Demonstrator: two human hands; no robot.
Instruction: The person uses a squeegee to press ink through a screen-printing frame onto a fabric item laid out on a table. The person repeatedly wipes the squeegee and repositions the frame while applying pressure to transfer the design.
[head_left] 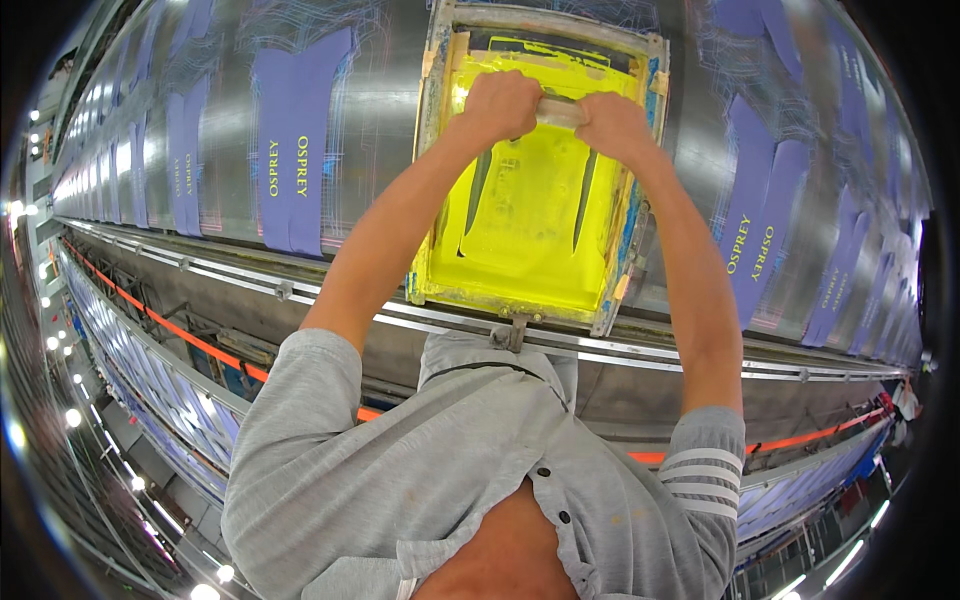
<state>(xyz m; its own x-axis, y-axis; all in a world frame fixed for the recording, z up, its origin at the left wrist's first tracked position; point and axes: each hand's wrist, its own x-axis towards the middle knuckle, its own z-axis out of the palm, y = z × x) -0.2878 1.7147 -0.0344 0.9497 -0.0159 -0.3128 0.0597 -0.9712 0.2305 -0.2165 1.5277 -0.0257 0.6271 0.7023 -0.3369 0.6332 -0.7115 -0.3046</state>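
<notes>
While a short bar (562, 111) lay across the far half of a yellow-coated screen (532, 215), the left hand (503, 105) and right hand (616, 127) (slightly apart) gripped its ends, above a metal desk (385, 125) bearing purple cloth pieces (298, 100).

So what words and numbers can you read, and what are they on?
I won't copy printed words, but:
Purple pieces left of the yellow screen: clear yellow lettering, twice.
Purple pieces right of it: the same colour, twice.
Farther pieces: smaller lettering, the outermost too tiny to read.
No readable numbers.
</notes>
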